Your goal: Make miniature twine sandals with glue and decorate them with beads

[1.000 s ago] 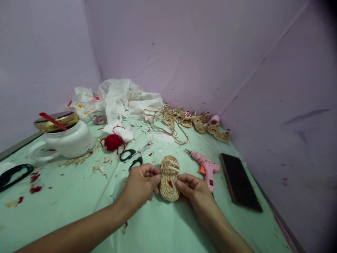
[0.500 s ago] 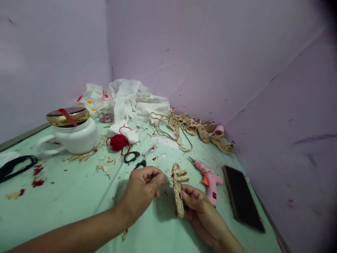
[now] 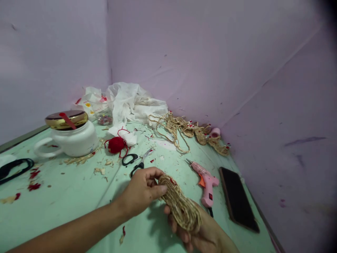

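A small sandal of braided straw cord [image 3: 180, 203] is between my hands, its coiled sole turned up toward me. A bit of red shows near its far end. My left hand [image 3: 144, 189] pinches that far end between thumb and fingers. From below and the right, my right hand [image 3: 195, 225] supports the near end, its fingers curled under and partly hidden by the sole. Black-handled scissors [image 3: 137, 161] lie open just beyond my left hand. To the right rests a pink glue gun [image 3: 206, 181], nozzle pointing away.
A dark phone [image 3: 238, 198] lies at right. More straw sandals and cord [image 3: 200, 133] line the wall. Red yarn [image 3: 116, 144], a white mug [image 3: 76, 140] with a gold lid [image 3: 67, 119], plastic bags [image 3: 134, 102] and a black cable [image 3: 15, 168] stand around. Scraps litter the green cloth [image 3: 79, 196].
The sandal has been turned from edge-on, straps showing, to sole up. My left hand, which was apart from it, now grips its far end; my right hand has rolled underneath.
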